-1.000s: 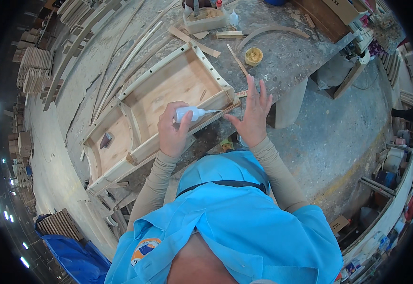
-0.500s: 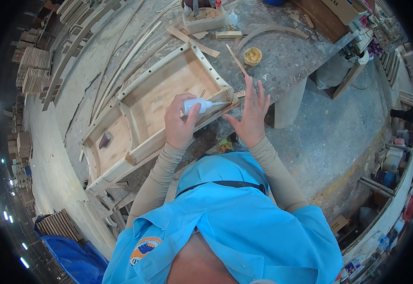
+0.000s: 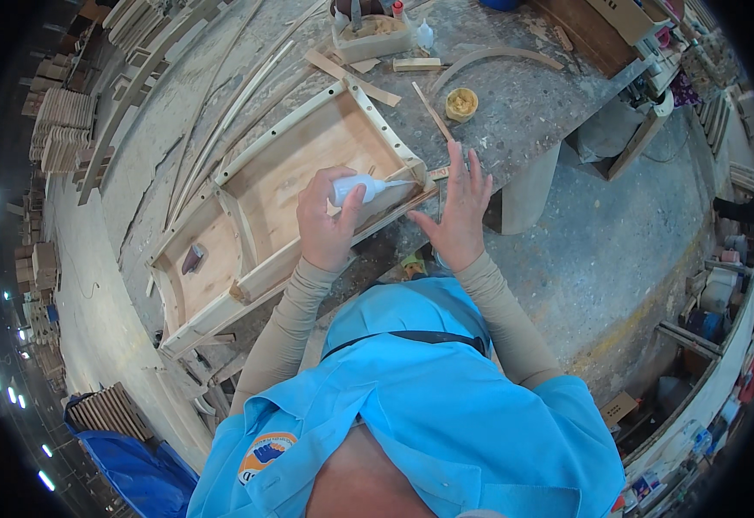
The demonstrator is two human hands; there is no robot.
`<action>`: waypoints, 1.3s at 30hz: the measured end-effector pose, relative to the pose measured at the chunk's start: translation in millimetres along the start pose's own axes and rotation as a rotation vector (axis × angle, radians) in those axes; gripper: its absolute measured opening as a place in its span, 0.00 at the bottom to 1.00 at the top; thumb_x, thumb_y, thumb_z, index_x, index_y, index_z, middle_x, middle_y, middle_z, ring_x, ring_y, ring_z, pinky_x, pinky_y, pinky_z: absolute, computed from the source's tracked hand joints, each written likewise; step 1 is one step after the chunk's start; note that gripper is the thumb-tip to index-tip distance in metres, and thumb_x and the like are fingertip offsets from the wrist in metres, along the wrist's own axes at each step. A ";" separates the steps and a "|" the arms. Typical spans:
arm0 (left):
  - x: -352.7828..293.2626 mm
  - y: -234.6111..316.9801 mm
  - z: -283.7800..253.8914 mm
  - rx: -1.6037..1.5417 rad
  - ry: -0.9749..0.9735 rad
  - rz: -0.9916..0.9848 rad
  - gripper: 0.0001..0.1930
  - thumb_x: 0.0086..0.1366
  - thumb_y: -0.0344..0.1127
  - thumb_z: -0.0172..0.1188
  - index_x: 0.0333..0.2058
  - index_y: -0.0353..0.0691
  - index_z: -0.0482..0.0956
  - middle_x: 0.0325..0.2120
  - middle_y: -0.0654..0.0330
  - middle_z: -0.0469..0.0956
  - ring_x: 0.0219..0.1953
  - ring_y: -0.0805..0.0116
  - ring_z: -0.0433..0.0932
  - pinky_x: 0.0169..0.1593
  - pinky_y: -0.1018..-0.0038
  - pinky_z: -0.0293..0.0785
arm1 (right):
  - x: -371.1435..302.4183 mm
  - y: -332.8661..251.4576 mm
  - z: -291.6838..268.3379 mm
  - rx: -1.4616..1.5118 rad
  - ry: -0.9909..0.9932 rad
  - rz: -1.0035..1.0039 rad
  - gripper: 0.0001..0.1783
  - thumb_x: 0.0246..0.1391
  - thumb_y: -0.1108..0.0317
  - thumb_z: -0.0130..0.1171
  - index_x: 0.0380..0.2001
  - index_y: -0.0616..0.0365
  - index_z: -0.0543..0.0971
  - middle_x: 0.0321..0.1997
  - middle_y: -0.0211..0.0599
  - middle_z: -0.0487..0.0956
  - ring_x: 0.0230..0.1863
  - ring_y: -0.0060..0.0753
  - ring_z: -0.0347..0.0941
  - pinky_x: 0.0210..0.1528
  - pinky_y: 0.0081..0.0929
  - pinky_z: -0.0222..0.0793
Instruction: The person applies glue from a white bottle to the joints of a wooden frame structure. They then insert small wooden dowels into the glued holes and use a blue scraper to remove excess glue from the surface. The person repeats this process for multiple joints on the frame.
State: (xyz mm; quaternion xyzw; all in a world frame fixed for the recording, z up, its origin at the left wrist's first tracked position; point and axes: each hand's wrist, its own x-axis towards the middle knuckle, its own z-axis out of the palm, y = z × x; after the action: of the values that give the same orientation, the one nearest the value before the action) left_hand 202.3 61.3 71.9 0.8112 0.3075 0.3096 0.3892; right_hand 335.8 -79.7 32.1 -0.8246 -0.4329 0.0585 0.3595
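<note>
My left hand [image 3: 327, 226] is wrapped round a white squeeze bottle [image 3: 351, 188], tipped sideways with its thin nozzle pointing right at the near right corner of a wooden frame [image 3: 289, 252]. The frame has a plywood panel inside and dark holes along its rails. Beside that corner my right hand [image 3: 461, 205] is raised with its fingers apart and nothing visible in it. A thin wooden stick [image 3: 433, 112] ends just behind its fingertips; whether they touch, I cannot tell. A small dark brown piece [image 3: 192, 258] lies inside the frame's left bay.
Beyond the frame on the worktable [image 3: 515, 99] stand a tub of yellowish paste [image 3: 461, 104], a container [image 3: 372, 39] with tools and another small white bottle [image 3: 425, 35]. A curved wooden strip [image 3: 502, 53] lies nearby. Long strips [image 3: 226, 121] lie along the frame's far left side.
The squeeze bottle and my left hand have shifted very slightly left. My right hand keeps nearly the same place.
</note>
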 end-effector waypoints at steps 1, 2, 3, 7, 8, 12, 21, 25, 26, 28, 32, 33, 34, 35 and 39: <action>0.6 0.3 -0.5 -0.005 -0.005 -0.014 0.10 0.58 0.34 0.61 0.38 0.39 0.76 0.30 0.57 0.76 0.31 0.63 0.70 0.40 0.70 0.66 | 0.0 -0.2 0.0 0.002 -0.002 0.003 0.64 0.40 0.62 0.72 0.70 0.54 0.37 0.71 0.45 0.51 0.73 0.55 0.37 0.66 0.70 0.29; 1.3 0.2 -1.4 -0.010 -0.010 -0.028 0.10 0.58 0.34 0.61 0.38 0.39 0.76 0.30 0.57 0.76 0.31 0.63 0.70 0.41 0.70 0.66 | 0.1 -0.4 -0.2 0.003 -0.004 0.007 0.64 0.40 0.62 0.72 0.70 0.54 0.37 0.71 0.46 0.52 0.73 0.55 0.37 0.66 0.70 0.29; 1.9 0.3 -1.9 -0.016 -0.014 -0.042 0.10 0.58 0.34 0.61 0.38 0.39 0.76 0.30 0.57 0.76 0.31 0.63 0.70 0.41 0.70 0.65 | 0.1 -0.5 -0.5 0.006 -0.006 0.009 0.64 0.40 0.62 0.72 0.70 0.54 0.37 0.71 0.46 0.52 0.73 0.55 0.37 0.66 0.70 0.29; 2.0 4.9 -1.5 0.050 -0.025 0.060 0.10 0.58 0.34 0.62 0.38 0.40 0.76 0.30 0.58 0.76 0.31 0.63 0.70 0.41 0.70 0.64 | 0.9 -1.1 -1.3 0.014 -0.015 0.017 0.64 0.40 0.62 0.72 0.70 0.54 0.37 0.70 0.47 0.53 0.73 0.55 0.38 0.66 0.70 0.29; 1.3 5.2 -0.6 0.051 -0.031 0.068 0.10 0.58 0.34 0.62 0.37 0.40 0.76 0.30 0.58 0.76 0.31 0.63 0.70 0.41 0.70 0.64 | 1.1 -1.1 -1.3 0.014 -0.017 0.019 0.64 0.40 0.62 0.72 0.70 0.54 0.37 0.70 0.47 0.53 0.73 0.55 0.38 0.66 0.70 0.29; 3.0 5.5 -1.9 0.118 -0.033 0.076 0.10 0.58 0.35 0.62 0.37 0.41 0.76 0.30 0.59 0.76 0.31 0.63 0.71 0.42 0.70 0.64 | 1.2 -0.6 -1.4 0.013 -0.018 0.021 0.64 0.40 0.62 0.72 0.70 0.54 0.37 0.70 0.47 0.53 0.73 0.55 0.38 0.66 0.69 0.29; 9.7 2.1 -2.5 0.069 0.012 0.088 0.10 0.57 0.35 0.62 0.37 0.41 0.76 0.29 0.60 0.76 0.30 0.64 0.71 0.42 0.70 0.62 | 1.6 1.1 -0.5 0.018 -0.033 0.025 0.64 0.40 0.61 0.72 0.70 0.54 0.37 0.71 0.47 0.51 0.73 0.55 0.37 0.66 0.69 0.29; 13.2 1.7 -5.4 0.118 0.028 0.092 0.10 0.58 0.36 0.62 0.37 0.42 0.76 0.30 0.61 0.76 0.29 0.65 0.69 0.41 0.70 0.61 | 1.5 1.7 0.0 0.020 -0.031 0.020 0.64 0.40 0.61 0.72 0.70 0.54 0.37 0.71 0.46 0.51 0.73 0.54 0.37 0.67 0.69 0.28; 13.9 0.7 -5.6 0.113 0.033 0.096 0.10 0.58 0.36 0.62 0.37 0.42 0.76 0.30 0.61 0.76 0.29 0.65 0.69 0.40 0.70 0.61 | 1.8 1.7 -0.1 0.021 -0.033 0.019 0.64 0.40 0.61 0.72 0.70 0.54 0.37 0.71 0.46 0.51 0.73 0.54 0.37 0.67 0.69 0.28; 14.0 1.4 -5.8 0.112 0.028 0.091 0.10 0.58 0.36 0.62 0.37 0.42 0.76 0.30 0.61 0.76 0.29 0.66 0.69 0.40 0.70 0.61 | 2.3 1.7 -0.8 0.022 -0.041 0.023 0.64 0.40 0.61 0.72 0.70 0.54 0.37 0.72 0.45 0.50 0.73 0.54 0.37 0.67 0.69 0.28; 12.1 3.5 -5.2 0.108 0.019 0.071 0.10 0.58 0.36 0.62 0.37 0.42 0.76 0.30 0.61 0.76 0.29 0.66 0.69 0.41 0.70 0.61 | 1.9 3.0 0.1 0.025 -0.042 0.019 0.64 0.40 0.61 0.72 0.70 0.55 0.37 0.72 0.44 0.49 0.73 0.54 0.37 0.67 0.69 0.28; 11.8 3.0 -5.0 0.102 0.025 0.071 0.10 0.58 0.36 0.62 0.37 0.42 0.76 0.30 0.61 0.76 0.29 0.66 0.69 0.42 0.70 0.61 | 1.8 2.7 -0.2 0.029 -0.044 0.019 0.64 0.40 0.61 0.72 0.70 0.55 0.37 0.72 0.44 0.49 0.74 0.54 0.37 0.66 0.69 0.28; 12.5 2.7 -5.5 0.099 0.029 0.069 0.10 0.58 0.36 0.62 0.37 0.42 0.76 0.30 0.61 0.77 0.29 0.66 0.69 0.42 0.70 0.62 | 1.9 2.5 -0.8 0.031 -0.045 0.019 0.64 0.40 0.61 0.72 0.70 0.55 0.37 0.72 0.44 0.49 0.74 0.54 0.36 0.66 0.69 0.28; 13.5 2.0 -6.7 0.095 0.033 0.066 0.10 0.58 0.36 0.62 0.37 0.42 0.76 0.30 0.61 0.77 0.30 0.66 0.70 0.42 0.70 0.62 | 1.9 2.4 -1.2 0.033 -0.046 0.019 0.64 0.40 0.61 0.72 0.70 0.55 0.37 0.72 0.44 0.49 0.74 0.54 0.36 0.66 0.69 0.28; 12.3 4.2 -7.4 0.109 0.019 0.059 0.10 0.58 0.36 0.62 0.37 0.41 0.76 0.30 0.61 0.77 0.30 0.65 0.70 0.42 0.69 0.62 | 2.2 2.2 -0.8 0.022 -0.041 0.016 0.63 0.39 0.62 0.72 0.70 0.55 0.38 0.72 0.43 0.49 0.73 0.54 0.38 0.67 0.67 0.29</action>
State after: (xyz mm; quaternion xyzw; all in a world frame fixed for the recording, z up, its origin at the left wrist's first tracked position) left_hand 205.5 71.5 82.3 0.8369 0.3034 0.3116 0.3323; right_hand 339.0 -79.3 31.7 -0.8227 -0.4327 0.0833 0.3592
